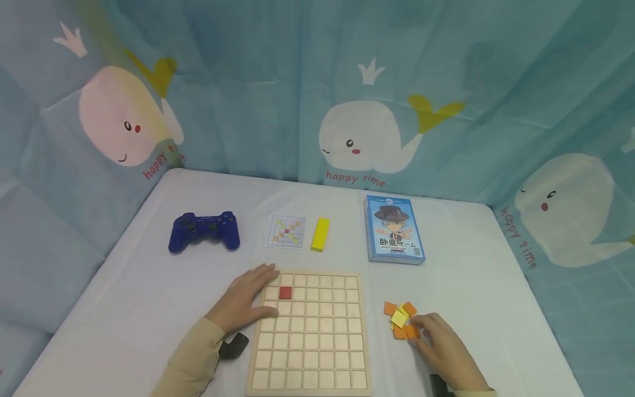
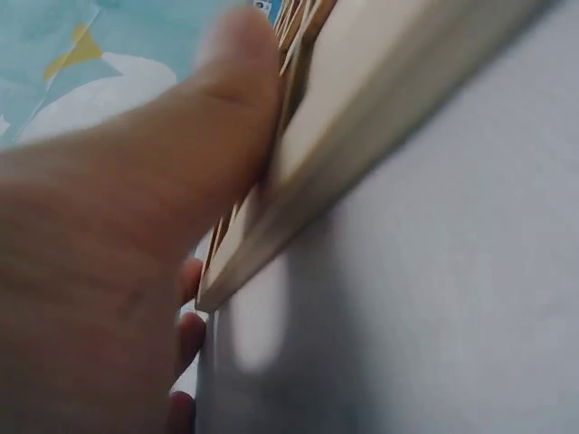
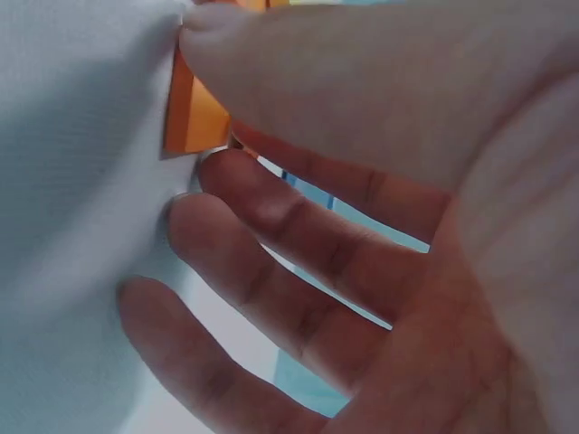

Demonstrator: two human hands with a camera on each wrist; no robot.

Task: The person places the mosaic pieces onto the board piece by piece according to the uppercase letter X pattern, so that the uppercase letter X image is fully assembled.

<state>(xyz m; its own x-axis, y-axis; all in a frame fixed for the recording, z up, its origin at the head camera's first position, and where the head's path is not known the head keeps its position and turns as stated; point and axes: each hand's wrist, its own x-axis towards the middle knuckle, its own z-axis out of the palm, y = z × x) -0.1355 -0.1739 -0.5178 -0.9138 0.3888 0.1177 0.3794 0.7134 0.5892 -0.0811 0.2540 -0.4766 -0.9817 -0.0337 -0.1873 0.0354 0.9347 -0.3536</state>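
Head view: left fingers (image 1: 258,277) spread, right fingers (image 1: 424,320) pinch an orange tile (image 1: 412,332); curtain (image 1: 268,99) reads "happy time".

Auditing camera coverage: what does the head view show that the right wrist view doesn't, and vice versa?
Only head: the left hand at the edge of the wooden board, the red tile, the blue game controller, the grid card and the yellow block.
Only right wrist: the palm side of the right hand, close up.
Both: that hand, at least one orange tile, the white tabletop and the teal curtain.
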